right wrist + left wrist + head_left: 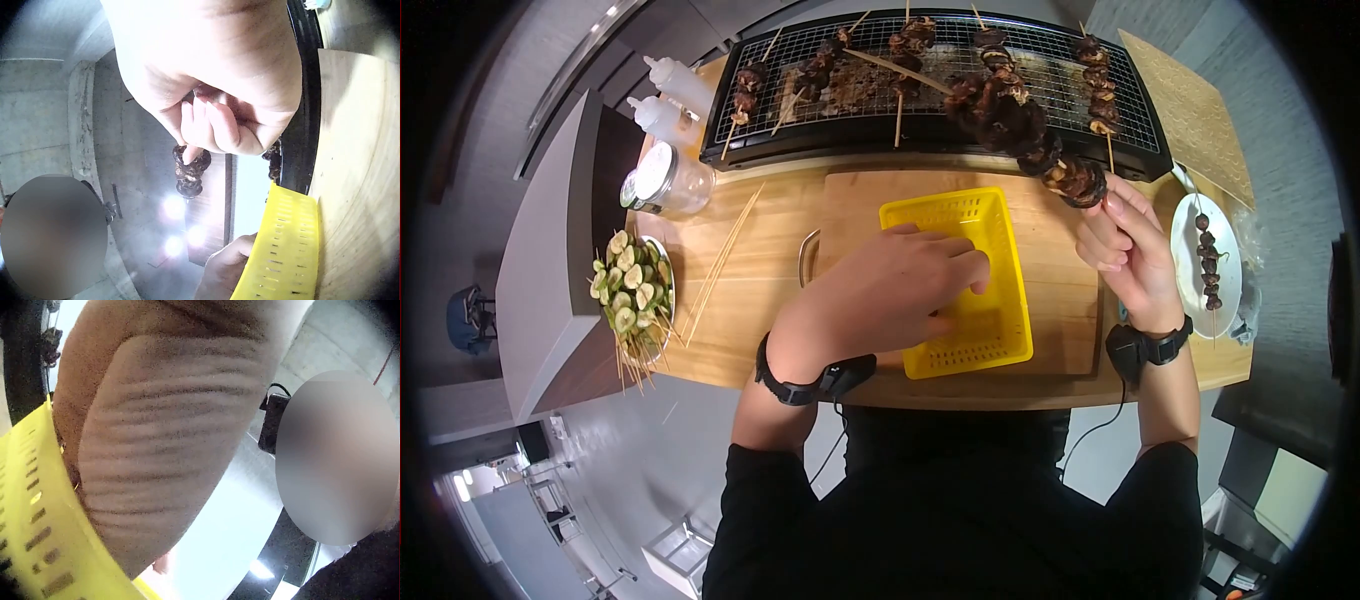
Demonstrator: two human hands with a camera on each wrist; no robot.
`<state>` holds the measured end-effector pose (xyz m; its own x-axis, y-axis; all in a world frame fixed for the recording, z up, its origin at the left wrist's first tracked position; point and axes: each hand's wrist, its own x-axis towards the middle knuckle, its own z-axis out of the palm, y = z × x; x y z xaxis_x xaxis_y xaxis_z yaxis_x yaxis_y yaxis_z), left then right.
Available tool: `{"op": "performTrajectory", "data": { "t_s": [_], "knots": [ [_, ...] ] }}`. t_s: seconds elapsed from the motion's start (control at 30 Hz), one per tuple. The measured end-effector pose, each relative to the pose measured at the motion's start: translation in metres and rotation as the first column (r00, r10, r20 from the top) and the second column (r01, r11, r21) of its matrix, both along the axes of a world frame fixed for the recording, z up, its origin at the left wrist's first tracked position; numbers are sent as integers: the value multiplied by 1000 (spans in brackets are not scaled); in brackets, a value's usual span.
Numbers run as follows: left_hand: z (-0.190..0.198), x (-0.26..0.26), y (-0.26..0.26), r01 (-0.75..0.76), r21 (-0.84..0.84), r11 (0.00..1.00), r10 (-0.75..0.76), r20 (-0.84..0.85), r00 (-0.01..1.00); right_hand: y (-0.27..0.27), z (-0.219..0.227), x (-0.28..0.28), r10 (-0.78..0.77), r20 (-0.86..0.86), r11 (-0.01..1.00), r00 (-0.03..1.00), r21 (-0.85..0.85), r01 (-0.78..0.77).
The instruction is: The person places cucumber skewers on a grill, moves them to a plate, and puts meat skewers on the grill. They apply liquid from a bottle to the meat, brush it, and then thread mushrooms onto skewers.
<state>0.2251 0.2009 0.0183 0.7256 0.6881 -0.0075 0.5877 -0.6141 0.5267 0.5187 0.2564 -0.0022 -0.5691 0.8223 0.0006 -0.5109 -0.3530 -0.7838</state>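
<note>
My right hand [1135, 245] pinches the lower end of a skewer [1015, 125] threaded with dark, browned, rounded pieces. The skewer slants up and left, its bare stick tip overlapping the grill in the head view. In the right wrist view, curled fingers [212, 125] sit just above the dark pieces. My left hand [890, 290] reaches palm-down into a yellow slotted basket [1017, 290], fingers bent down. Its fingertips are largely hidden, and I cannot tell whether they hold anything. The basket stands on a wooden cutting board [1060, 330].
Several browned skewers lie across the black wire-topped grill [830, 145] at the back. A white oval plate [1190, 270] at right bears one skewer. At left are green sliced skewers [635, 285], bare sticks [725, 260], a glass jar [690, 185] and squeeze bottles [665, 118].
</note>
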Motion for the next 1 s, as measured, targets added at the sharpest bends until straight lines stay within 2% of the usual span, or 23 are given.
{"op": "performTrajectory", "data": {
  "t_s": [0.13,0.33,0.53,1.0],
  "knots": [
    [0,-1,-2,-12,49,999,14,-30,999,-1,0,0,-5,4,1000,1000,-4,5],
    [2,2,-4,-44,-15,999,43,-109,993,1,-2,1,-8,16,1000,1000,-6,8],
    [-3,9,-1,-66,121,990,62,38,997,0,-2,0,-20,23,1000,1000,-6,20],
    [-2,7,2,-57,32,998,58,-35,998,0,-1,1,-1,8,1000,1000,3,1]
  ]
}}
